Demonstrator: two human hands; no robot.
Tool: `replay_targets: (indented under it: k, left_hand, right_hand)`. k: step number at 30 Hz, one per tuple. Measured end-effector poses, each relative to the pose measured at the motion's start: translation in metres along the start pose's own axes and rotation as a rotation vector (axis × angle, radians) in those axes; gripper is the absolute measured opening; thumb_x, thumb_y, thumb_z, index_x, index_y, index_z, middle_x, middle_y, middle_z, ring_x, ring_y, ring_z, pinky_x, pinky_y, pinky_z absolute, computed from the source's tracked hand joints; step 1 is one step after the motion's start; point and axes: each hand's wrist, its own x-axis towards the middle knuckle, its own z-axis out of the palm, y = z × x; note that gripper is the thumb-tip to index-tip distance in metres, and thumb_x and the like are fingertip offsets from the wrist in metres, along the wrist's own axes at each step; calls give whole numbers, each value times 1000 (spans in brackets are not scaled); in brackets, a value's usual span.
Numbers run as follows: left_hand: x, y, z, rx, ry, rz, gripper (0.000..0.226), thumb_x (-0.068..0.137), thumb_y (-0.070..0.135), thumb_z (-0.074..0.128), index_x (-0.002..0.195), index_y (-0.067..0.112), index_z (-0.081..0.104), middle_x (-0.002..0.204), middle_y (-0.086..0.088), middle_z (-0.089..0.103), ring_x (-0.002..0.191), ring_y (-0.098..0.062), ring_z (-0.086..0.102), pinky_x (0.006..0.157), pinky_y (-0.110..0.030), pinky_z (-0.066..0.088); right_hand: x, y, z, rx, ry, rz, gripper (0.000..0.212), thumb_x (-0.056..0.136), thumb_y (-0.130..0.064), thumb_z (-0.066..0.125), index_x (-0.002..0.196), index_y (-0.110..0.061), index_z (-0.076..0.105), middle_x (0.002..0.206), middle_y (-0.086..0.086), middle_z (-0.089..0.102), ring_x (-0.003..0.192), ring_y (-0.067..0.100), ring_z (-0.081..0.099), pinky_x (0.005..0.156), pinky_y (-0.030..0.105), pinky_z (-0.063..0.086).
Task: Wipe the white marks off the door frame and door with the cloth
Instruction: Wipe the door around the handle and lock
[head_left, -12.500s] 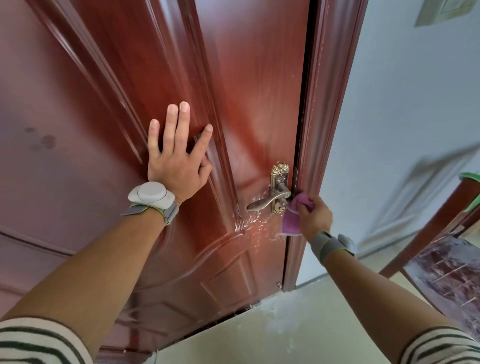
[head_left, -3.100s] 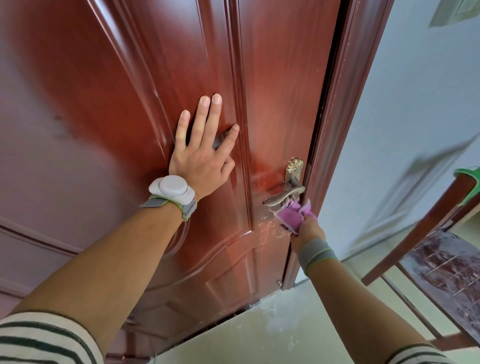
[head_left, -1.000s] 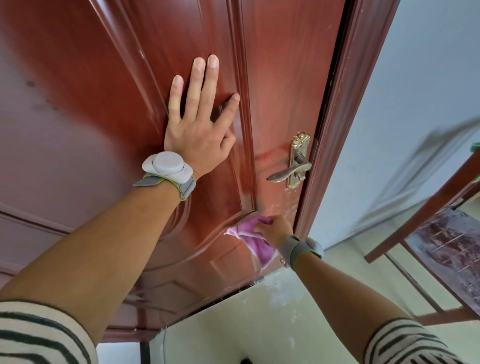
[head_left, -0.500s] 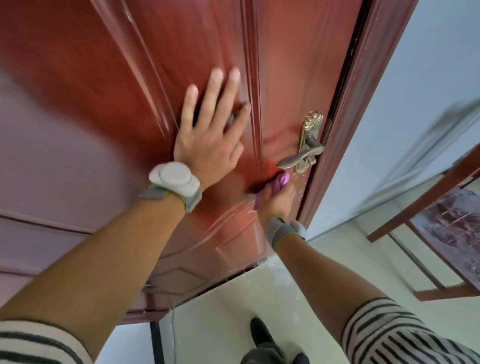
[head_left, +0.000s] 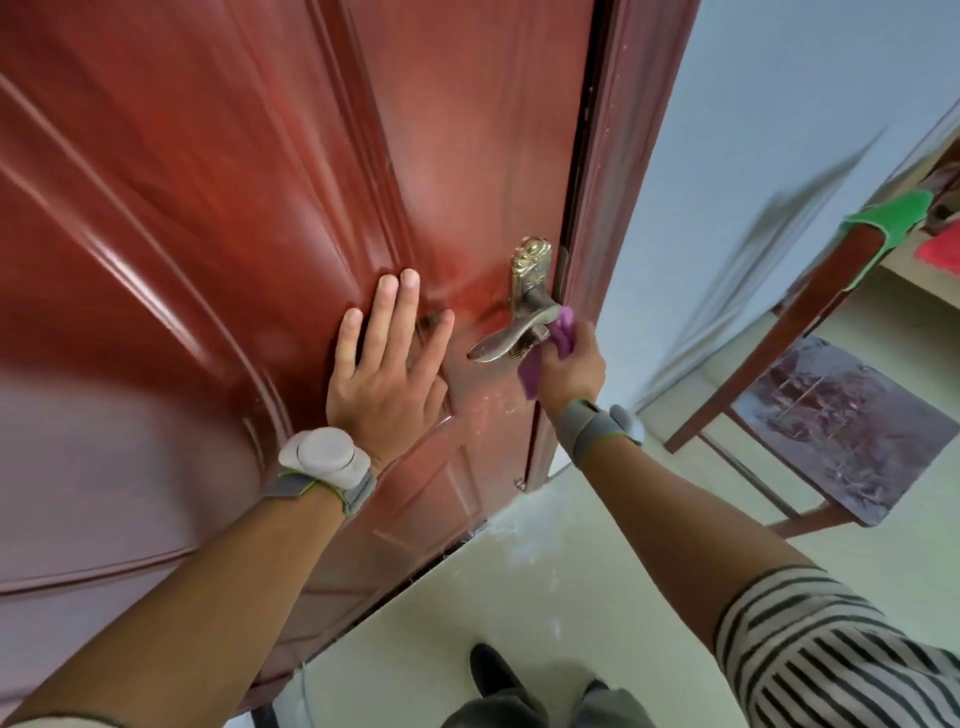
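A glossy red-brown door (head_left: 260, 218) fills the left of the view, with its frame (head_left: 618, 156) along the right edge. My left hand (head_left: 387, 376) lies flat and open on the door, fingers spread. My right hand (head_left: 571, 364) grips a bunched purple cloth (head_left: 550, 348) and holds it against the door edge, just right of and below the brass lever handle (head_left: 519, 325). Faint white specks (head_left: 493, 405) show on the door below the handle, and more run up the frame.
A pale blue wall (head_left: 769, 156) stands right of the frame. A wooden chair (head_left: 831, 426) with a patterned seat and a green cloth over its back stands at the right. Pale floor (head_left: 519, 587) below carries white dust near the door's foot. My dark shoe shows at bottom centre.
My right hand has carried the cloth from the panel left of and below the handle to the door edge right of the handle. My left hand has stayed flat on the door.
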Motion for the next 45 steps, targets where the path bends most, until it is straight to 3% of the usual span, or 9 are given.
replay_targets:
  k: [6,10,15,20,25,32,38,43,45]
  left_hand:
    - [-3,3,6,6,-18,-33,54,86,24,54,139,21,57,160,-19,25,151,-32,16,124,-44,3]
    - [-3,8,10,41,-33,-69,58,87,25,50,145,21,51,162,-18,13,153,-28,7,124,-43,0]
    - [-4,10,10,145,-125,-67,63,90,30,50,152,27,38,165,-17,-3,153,-28,-3,123,-45,-5]
    - [-4,14,7,178,-180,-109,67,94,28,60,154,29,32,159,-20,10,152,-28,-8,123,-47,-5]
    - [-3,25,3,191,-256,-176,81,91,30,69,157,27,21,159,-20,5,151,-28,-16,122,-50,-10]
    - [-1,29,4,241,-254,-202,84,90,24,72,156,25,21,157,-24,9,151,-34,-6,121,-52,-12]
    - [-4,27,7,248,-245,-191,79,92,29,69,156,25,24,156,-24,11,151,-29,-16,122,-52,-10]
    - [-5,28,7,251,-239,-201,77,93,28,69,156,25,24,156,-24,12,151,-29,-16,122,-52,-10]
    - [-5,28,8,260,-235,-195,80,92,26,70,156,24,22,156,-24,12,151,-30,-15,122,-53,-8]
  right_hand:
    - [13,25,-13,-417,-406,15,14,83,-22,58,92,-21,68,83,11,63,87,37,62,68,29,40]
    - [17,18,-25,-186,-203,-44,19,85,-25,58,102,-16,57,84,6,62,77,31,57,69,32,42]
    - [7,6,-7,-65,-262,-74,13,85,-25,56,94,-15,55,88,11,62,75,30,54,69,35,43]
    - [7,40,-16,-431,-657,-189,18,85,-22,55,100,-19,65,94,12,66,86,33,62,71,30,43]
    - [8,21,-25,-72,-441,-275,5,88,-20,56,90,-17,59,90,5,59,74,24,53,69,31,41]
    - [21,39,-17,-486,-744,-212,14,87,-25,55,91,-17,66,92,13,66,85,34,61,69,29,41]
    - [11,19,-22,-207,-573,-481,25,88,-23,61,112,-19,67,99,6,67,82,27,58,77,33,47]
    - [13,35,-6,-244,-587,118,25,85,-28,62,105,-17,71,99,11,71,94,33,65,79,33,49]
    - [7,34,-4,-202,-587,81,24,85,-30,63,102,-15,71,94,10,70,89,32,65,77,33,51]
